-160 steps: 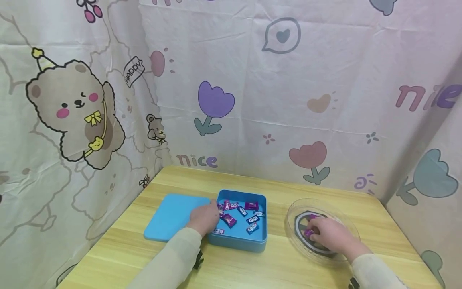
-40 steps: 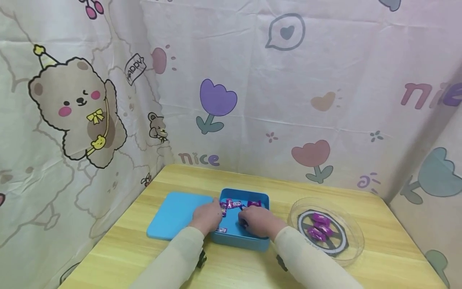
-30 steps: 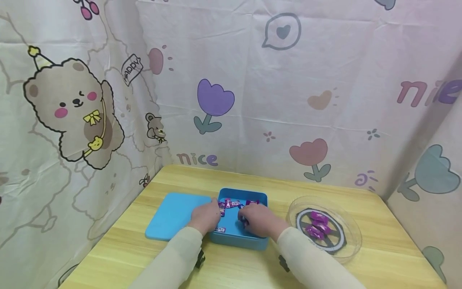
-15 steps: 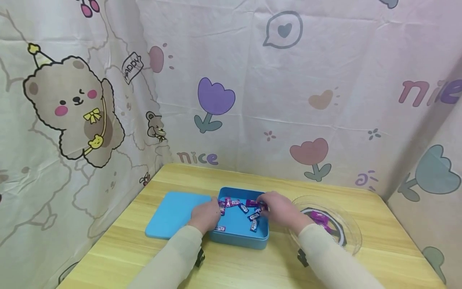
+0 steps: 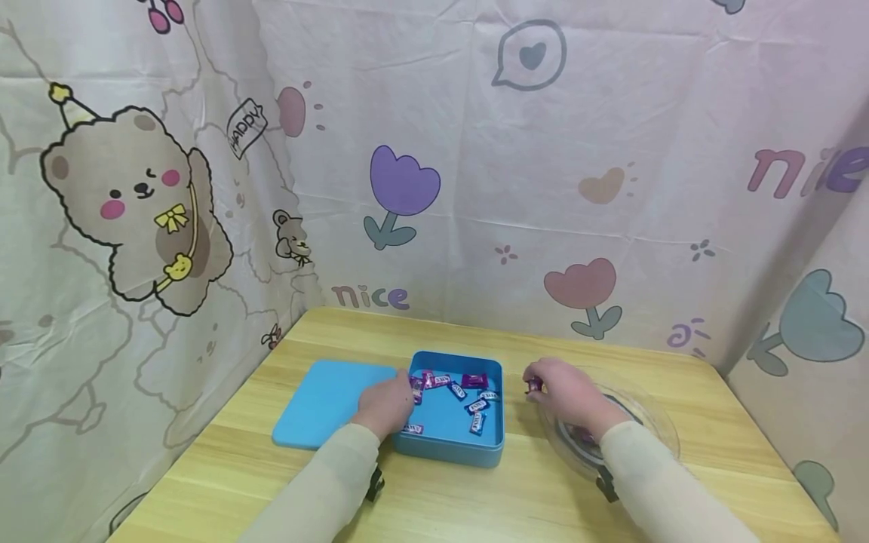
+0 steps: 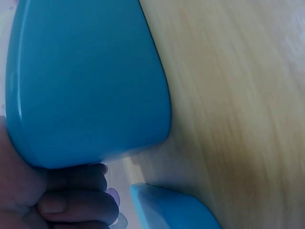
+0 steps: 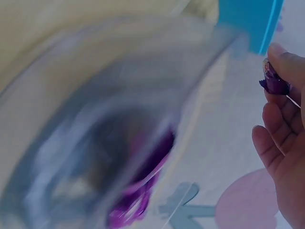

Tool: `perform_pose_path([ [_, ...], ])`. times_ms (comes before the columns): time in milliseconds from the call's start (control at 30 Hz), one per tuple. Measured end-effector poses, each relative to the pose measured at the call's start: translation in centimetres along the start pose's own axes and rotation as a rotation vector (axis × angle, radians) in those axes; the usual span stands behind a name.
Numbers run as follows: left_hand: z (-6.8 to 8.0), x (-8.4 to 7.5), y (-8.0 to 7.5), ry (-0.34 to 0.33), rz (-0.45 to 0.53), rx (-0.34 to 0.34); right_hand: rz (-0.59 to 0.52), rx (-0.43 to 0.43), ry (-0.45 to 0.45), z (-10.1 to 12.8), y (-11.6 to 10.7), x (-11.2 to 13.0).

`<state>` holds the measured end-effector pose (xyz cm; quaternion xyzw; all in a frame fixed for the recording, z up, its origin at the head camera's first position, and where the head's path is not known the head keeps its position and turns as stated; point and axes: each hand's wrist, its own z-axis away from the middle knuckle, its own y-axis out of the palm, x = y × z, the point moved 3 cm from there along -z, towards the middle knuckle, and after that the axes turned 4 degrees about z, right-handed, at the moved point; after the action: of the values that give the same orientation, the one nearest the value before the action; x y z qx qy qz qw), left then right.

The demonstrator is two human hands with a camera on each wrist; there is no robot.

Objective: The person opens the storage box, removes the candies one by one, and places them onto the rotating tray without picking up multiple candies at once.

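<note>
Starting nearest the camera, two cream sleeves reach out over the pale wooden worktop. Left hand rests at the near-left corner of the open blue rectangular tin, fingers curled over its rim; whether that grip clamps the wall cannot be told. Small purple and blue wrapped sweets lie scattered inside the tin. Just left of it, flat on the worktop, lies the blue rectangular lid, which fills the left wrist view. Over on the right, the right hand hovers at the left edge of the clear round plastic dish, its grip pinched on a purple wrapped sweet, fingertips together around it. More purple sweets lie blurred in the dish. Behind everything hangs a cartoon-printed cloth backdrop.
</note>
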<state>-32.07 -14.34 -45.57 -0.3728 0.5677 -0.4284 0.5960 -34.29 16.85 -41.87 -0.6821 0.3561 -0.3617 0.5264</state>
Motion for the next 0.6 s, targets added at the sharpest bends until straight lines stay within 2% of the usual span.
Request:
perform_pose_path([
  [367,0.1,-0.1,-0.1,-0.017,-0.007,-0.004,0.017,0.009,0.009,2.8,-0.1,-4.2],
  [600,0.1,-0.1,-0.1,-0.024,-0.005,-0.001,0.024,0.078,0.067,3.6,0.3,-5.4],
])
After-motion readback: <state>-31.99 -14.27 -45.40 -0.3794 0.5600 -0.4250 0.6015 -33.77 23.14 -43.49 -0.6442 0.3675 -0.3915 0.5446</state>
